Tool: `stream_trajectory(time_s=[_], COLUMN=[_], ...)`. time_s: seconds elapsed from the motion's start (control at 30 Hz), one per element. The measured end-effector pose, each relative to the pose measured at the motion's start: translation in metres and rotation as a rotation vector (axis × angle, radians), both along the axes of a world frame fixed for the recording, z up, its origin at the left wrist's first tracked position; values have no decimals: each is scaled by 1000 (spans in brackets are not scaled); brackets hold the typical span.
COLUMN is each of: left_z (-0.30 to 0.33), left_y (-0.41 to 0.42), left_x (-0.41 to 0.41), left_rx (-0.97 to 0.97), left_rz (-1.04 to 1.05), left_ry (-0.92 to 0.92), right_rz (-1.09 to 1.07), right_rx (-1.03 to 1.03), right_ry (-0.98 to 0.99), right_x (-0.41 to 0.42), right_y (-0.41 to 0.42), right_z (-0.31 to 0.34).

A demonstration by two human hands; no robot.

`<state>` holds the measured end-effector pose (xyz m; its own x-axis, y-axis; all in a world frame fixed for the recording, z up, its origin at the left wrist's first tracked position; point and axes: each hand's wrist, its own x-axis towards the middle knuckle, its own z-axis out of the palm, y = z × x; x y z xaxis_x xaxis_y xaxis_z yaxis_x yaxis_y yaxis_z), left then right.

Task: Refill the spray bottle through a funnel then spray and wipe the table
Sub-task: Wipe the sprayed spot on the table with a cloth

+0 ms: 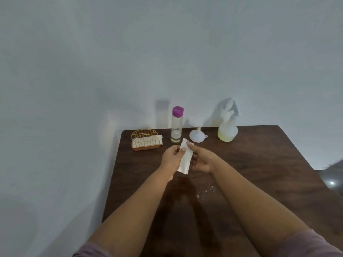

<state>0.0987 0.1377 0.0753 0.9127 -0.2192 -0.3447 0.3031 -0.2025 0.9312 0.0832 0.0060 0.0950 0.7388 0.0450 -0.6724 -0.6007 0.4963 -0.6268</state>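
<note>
Both hands, left hand (171,156) and right hand (201,160), pinching folded tissue (184,158) above table (259,164) centre; refill judged done, spray bottle (227,129) and funnel (197,135) parked at far edge, droplets (205,191) sprayed, wiping outstanding.

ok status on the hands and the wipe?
Left hand and right hand both pinch folded tissue above table. Spray droplets unwiped. Spray bottle set down. Nothing in the way.

Dim, bluish light falls from the front right, throwing soft shadows of the spray bottle (228,129) and clear bottle (176,125) leftward onto the wall (92,62); wide-angle distortion bends the edges, detail soft throughout
</note>
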Motion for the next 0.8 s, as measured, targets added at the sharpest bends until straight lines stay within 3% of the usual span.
stream_trajectory(time_s=[0.13,0.2,0.33,0.47,0.63,0.7,0.8], left_z=[-10,-17,-33,-59,-81,-86,-92], left_y=[-39,-57,-97,-117,-115,-114,-109], left_x=[-31,-50,-94,-128,-155,-164,-175], left_rx=[197,266,200,240,259,238,234], left_rz=[3,-20,-72,-50,109,173,219], left_ry=[5,26,199,164,157,156,144], right_rz=[-16,-51,20,68,85,210,414], right_rx=[49,-65,-581,-1185,-1592,-1638,-1516], right_ry=[84,91,22,43,55,73,-63], right_x=[-38,-55,-96,-137,-177,-183,-182], right_y=[-33,-54,-109,-190,-256,-252,-219], right_z=[-28,-35,-55,-69,-90,-105,-125])
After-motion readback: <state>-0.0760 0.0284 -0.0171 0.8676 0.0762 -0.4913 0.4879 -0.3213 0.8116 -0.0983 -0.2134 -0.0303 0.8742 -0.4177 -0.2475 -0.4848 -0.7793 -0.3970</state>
